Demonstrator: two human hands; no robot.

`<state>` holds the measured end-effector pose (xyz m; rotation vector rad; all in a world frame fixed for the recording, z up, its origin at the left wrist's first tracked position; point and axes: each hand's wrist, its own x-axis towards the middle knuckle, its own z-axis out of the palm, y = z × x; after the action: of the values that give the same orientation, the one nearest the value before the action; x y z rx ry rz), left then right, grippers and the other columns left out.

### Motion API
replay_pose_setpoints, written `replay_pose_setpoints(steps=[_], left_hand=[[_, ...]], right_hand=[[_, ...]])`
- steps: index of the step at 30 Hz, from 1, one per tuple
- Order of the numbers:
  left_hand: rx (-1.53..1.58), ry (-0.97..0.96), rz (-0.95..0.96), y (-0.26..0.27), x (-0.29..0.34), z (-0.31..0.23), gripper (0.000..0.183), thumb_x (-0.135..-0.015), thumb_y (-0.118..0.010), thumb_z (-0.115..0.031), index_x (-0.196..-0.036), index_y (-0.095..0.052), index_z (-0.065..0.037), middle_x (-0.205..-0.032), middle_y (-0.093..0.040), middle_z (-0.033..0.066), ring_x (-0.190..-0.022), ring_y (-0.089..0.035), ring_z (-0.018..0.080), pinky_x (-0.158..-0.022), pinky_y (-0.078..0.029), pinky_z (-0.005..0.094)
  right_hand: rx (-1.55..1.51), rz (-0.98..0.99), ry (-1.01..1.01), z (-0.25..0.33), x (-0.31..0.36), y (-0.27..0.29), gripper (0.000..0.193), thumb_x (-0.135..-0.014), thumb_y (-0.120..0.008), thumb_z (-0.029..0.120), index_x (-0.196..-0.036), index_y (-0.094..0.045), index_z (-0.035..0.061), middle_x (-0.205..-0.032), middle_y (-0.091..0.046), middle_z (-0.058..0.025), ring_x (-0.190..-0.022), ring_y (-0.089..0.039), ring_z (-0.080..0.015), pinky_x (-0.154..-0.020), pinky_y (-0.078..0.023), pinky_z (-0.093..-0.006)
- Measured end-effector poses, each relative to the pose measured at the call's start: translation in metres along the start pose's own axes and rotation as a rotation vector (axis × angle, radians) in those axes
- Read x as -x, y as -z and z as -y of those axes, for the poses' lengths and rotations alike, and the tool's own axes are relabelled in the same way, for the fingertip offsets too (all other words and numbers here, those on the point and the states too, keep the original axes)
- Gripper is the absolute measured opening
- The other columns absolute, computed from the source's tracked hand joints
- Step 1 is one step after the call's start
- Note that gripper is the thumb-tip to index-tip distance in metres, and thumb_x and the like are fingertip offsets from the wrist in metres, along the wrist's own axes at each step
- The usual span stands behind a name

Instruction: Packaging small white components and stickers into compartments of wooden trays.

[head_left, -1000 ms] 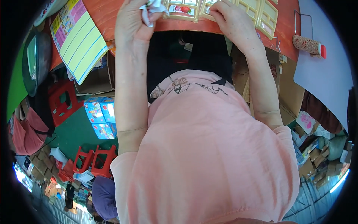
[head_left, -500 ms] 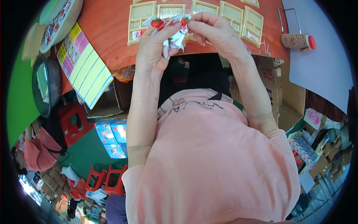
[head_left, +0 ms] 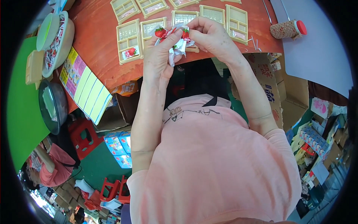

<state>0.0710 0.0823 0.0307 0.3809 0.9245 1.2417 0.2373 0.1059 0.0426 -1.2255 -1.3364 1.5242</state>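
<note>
My left hand (head_left: 160,52) is closed round a bunch of small white packets (head_left: 179,46) printed with red strawberries. The thumb lies across the top of the bunch, over the table's front edge. My right hand (head_left: 210,39) comes in from the other side, its thumb and fingers pinched at the edge of a strawberry-printed packet (head_left: 185,34) in that bunch. Just beyond the hands stand cream compartment trays (head_left: 237,26) in rows. In a lower compartment of the leftmost near tray (head_left: 128,27) lies one strawberry packet (head_left: 130,53).
At the left, a large pale basin (head_left: 67,39) holds many packets, near a dark round bowl (head_left: 56,98) and a yellow printed sheet (head_left: 87,86). To the right lie a red-lidded jar (head_left: 285,29) and thin white sticks (head_left: 254,43). An open cardboard box (head_left: 294,89) stands below the table edge.
The view has shifted, so more of the trays and of a person in pink at the left shows. Both hands stay at the packet bunch, with the fingers slightly moved.
</note>
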Motion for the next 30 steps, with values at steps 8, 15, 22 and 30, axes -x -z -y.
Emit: replay_pose_setpoints(steps=[8,15,22,30], left_hand=[[-0.082,-0.066,-0.112,-0.016,-0.001,0.012,0.021,-0.086,-0.078,-0.004,-0.105,-0.07,-0.004,-0.087,-0.072,0.0056,-0.06,-0.067,0.0124,-0.041,-0.048,0.0216],[-0.074,-0.017,-0.09,0.007,-0.003,0.004,0.022,-0.088,-0.078,-0.01,-0.108,-0.069,-0.006,-0.088,-0.073,0.0055,-0.064,-0.069,0.0107,-0.039,-0.049,0.02],[-0.027,0.063,-0.034,0.0,-0.007,0.006,0.024,-0.09,-0.076,-0.012,-0.11,-0.067,-0.003,-0.09,-0.072,0.01,-0.061,-0.065,0.0103,-0.037,-0.043,0.0196],[-0.024,0.221,0.098,-0.01,-0.006,0.016,0.024,-0.091,-0.075,-0.013,-0.111,-0.066,-0.002,-0.092,-0.072,0.0102,-0.064,-0.065,0.0113,-0.037,-0.035,0.021]], right_hand=[[-0.129,-0.044,0.128,-0.02,0.009,-0.002,0.026,-0.097,-0.067,0.02,-0.113,-0.067,-0.0009,-0.084,-0.066,-0.0011,-0.07,-0.059,-0.0055,-0.059,-0.047,-0.0207],[0.447,-0.202,0.275,-0.019,-0.004,0.085,0.025,-0.099,-0.063,0.018,-0.115,-0.068,0.0004,-0.102,-0.068,-0.0022,-0.095,-0.064,-0.0099,-0.082,-0.052,-0.0257],[0.792,-0.089,0.144,-0.035,0.01,0.061,0.021,-0.094,-0.069,0.018,-0.106,-0.063,0.0007,-0.101,-0.067,-0.013,-0.095,-0.067,-0.024,-0.083,-0.052,-0.0348],[1.008,-0.319,0.55,-0.042,0.008,0.055,0.017,-0.094,-0.069,0.018,-0.102,-0.069,0.0022,-0.096,-0.063,-0.0094,-0.088,-0.067,-0.0249,-0.077,-0.054,-0.0351]])
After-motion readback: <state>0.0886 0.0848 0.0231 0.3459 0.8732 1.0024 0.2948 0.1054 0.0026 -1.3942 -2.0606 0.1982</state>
